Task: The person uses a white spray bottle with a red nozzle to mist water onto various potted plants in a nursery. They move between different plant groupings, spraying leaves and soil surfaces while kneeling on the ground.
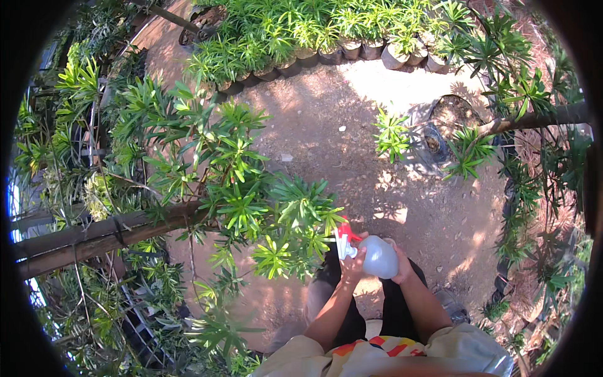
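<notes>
A translucent whitish spray bottle (379,257) is tilted on its side in front of my legs, its spray head (345,237) in red and white pointing left. My left hand (352,266) is closed round the neck just below that head. At the other end, my right hand (402,265) wraps the side and base of the bottle. Long-leaved green foliage (301,204) reaches close to the spray head from the left; whether they touch, I cannot tell.
A thick trunk (119,234) juts in from the left, another branch (534,119) from the right. Rows of bagged seedlings (314,31) line the far side. A large black planting bag (455,110) stands at the right on the bare dirt ground (314,125).
</notes>
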`<state>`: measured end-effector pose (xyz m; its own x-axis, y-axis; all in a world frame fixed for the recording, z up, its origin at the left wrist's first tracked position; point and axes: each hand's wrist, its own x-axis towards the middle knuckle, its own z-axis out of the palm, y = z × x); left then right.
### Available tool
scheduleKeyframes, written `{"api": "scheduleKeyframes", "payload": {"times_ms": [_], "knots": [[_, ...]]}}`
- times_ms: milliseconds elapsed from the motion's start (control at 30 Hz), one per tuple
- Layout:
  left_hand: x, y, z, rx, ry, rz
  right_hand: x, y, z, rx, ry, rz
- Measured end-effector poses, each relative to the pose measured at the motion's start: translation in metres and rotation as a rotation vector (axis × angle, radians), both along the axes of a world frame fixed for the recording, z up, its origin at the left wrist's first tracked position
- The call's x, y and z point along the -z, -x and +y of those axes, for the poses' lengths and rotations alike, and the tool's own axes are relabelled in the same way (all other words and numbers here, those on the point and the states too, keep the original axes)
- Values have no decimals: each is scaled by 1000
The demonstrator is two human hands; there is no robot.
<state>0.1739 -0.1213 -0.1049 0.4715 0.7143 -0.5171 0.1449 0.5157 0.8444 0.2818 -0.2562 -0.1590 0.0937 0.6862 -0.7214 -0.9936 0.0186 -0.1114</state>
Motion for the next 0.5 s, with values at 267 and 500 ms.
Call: {"api": "scheduleKeyframes", "payload": {"times_ms": [267,500], "knots": [[-211,19,-18,359,-52,-143,-219,18,-19,-110,-41,109],[-290,-5,39,383,-413,-30,-248,34,39,-8,-154,31]]}}
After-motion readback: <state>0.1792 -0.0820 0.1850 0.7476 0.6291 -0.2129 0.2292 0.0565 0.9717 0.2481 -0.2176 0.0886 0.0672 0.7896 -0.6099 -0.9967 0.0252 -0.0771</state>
